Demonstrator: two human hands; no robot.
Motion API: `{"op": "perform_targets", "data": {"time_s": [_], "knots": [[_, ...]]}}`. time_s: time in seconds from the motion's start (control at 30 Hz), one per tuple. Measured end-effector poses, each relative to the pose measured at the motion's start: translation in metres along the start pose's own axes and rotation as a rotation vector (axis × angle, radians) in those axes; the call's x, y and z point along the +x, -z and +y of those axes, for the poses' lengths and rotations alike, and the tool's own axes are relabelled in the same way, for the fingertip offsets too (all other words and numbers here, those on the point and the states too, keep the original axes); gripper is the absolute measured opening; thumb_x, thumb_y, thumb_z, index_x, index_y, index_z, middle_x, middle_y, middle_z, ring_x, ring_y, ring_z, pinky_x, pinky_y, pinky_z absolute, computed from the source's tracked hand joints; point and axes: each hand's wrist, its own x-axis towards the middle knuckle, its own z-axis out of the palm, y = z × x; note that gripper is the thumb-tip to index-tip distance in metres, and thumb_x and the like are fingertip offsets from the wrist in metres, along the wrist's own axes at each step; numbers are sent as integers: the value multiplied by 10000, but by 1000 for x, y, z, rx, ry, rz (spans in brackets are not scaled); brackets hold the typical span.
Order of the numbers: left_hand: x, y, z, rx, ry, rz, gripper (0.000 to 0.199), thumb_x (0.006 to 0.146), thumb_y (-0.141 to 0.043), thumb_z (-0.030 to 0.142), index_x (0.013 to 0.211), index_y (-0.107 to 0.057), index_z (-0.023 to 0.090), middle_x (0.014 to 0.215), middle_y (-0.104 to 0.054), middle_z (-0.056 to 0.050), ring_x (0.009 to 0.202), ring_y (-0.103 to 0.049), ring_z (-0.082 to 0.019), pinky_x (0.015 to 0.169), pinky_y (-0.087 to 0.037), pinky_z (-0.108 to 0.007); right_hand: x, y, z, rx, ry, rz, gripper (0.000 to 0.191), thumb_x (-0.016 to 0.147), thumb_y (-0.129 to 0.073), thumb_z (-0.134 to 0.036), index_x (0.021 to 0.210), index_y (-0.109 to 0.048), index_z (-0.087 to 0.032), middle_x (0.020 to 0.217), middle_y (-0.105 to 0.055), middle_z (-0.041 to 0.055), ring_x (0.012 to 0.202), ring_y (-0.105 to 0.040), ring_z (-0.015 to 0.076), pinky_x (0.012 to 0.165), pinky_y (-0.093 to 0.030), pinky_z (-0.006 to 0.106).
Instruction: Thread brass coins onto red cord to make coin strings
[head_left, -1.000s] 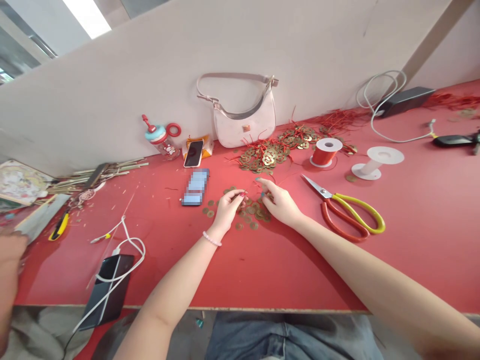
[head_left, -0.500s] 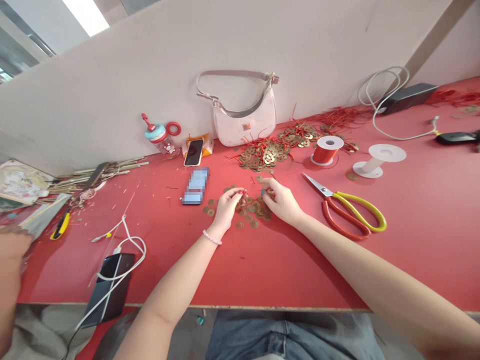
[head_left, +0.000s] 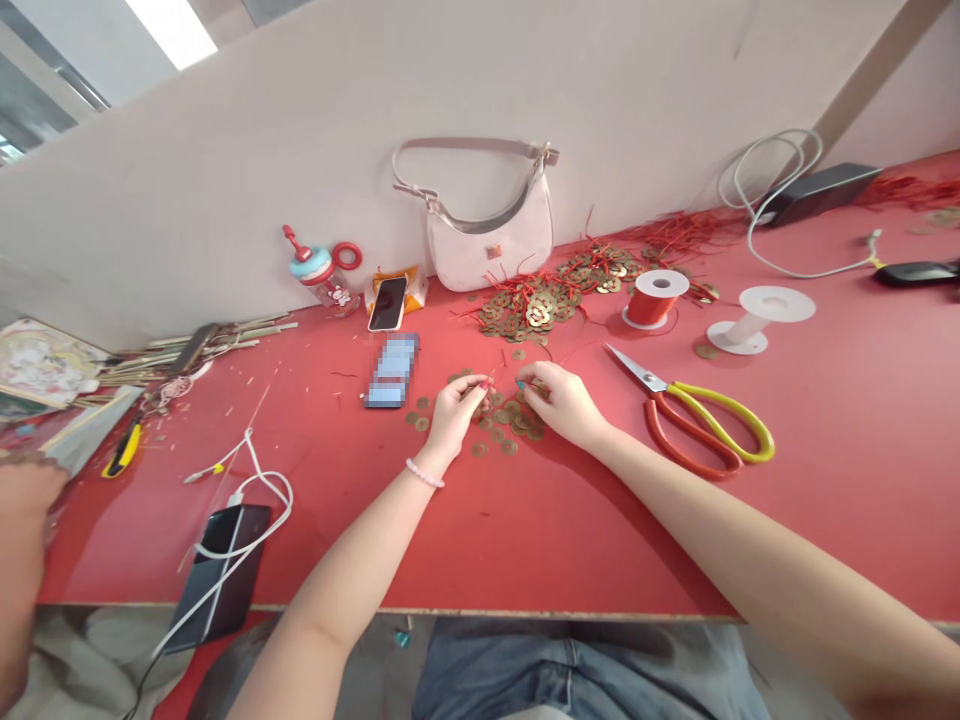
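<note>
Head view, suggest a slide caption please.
Left hand and right hand beside scattered coins on a red table, scissors lying to the right.

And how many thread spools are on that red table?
2: a red-wound spool stands beyond the scissors, and a bare white spool stands to its right. Both are in plain view; I see no third.

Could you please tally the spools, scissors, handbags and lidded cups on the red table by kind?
Spools: 2, the red-wound spool and the bare white spool
Scissors: 1
Handbag: 1
Lidded cup: 1
Total: 5
</note>
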Motion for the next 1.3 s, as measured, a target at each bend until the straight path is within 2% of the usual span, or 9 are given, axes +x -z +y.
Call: {"op": "perform_targets", "data": {"time_s": [0.13,0.27,0.37,0.5,0.67,0.77,1.03,1.3], "knots": [[0,1,-4,105,-29,9,244,721,-612,291,904,-640,132,675,-601,-19,589,-536,-99,561,-432,-208,1,2,-3,-12,128,22,118,793,-441,-112,832,-522,-189,768,-561,49,718,-526,163,658,-439,277],[-3,0,-5,413,-187,-63,199,749,-578,252,900,-662,153,743,-648,-38,620,-558,-123,590,-452,-238,2,6,-8,-23,274,80,128,835,-414,-114,867,-512,-191,878,-571,82,854,-514,184,763,-438,319],[-6,-2,-4,569,-303,-127,174,744,-568,189,882,-670,165,851,-679,-52,717,-599,-151,668,-478,-267,3,6,-9,-38,311,94,118,845,-419,-128,865,-517,-191,900,-579,89,873,-511,190,777,-434,334],[-8,-4,-4,571,-341,-142,167,753,-563,172,887,-662,163,898,-684,-62,803,-627,-170,731,-502,-291,2,4,-5,-15,189,23,127,834,-424,-142,852,-540,-191,793,-594,64,761,-538,176,688,-445,303],[-9,-5,-3,478,-309,-133,167,760,-571,181,909,-641,152,896,-680,-71,818,-635,-168,735,-523,-285,0,3,-3,108,-43,-62,113,785,-469,-159,829,-568,-189,753,-619,34,658,-565,142,604,-437,253],[-9,-5,-4,440,-285,-141,170,761,-571,178,917,-628,145,897,-675,-77,831,-635,-169,750,-528,-291,1,4,-6,186,-117,-108,85,782,-494,-210,822,-564,-186,699,-620,11,585,-540,117,572,-426,232],[-8,-3,-8,402,-270,-144,253,765,-572,183,1015,-602,157,963,-669,-86,886,-635,-177,785,-528,-307,1,7,-8,150,-98,-196,109,773,-503,-215,803,-599,-175,648,-595,-4,549,-495,96,549,-398,207],[-10,-4,-4,449,-299,-141,176,768,-566,204,921,-640,158,904,-678,-70,818,-637,-169,736,-531,-291,2,8,-9,95,-66,-182,112,759,-508,-200,763,-617,-172,629,-599,3,539,-507,102,529,-388,209]]}}
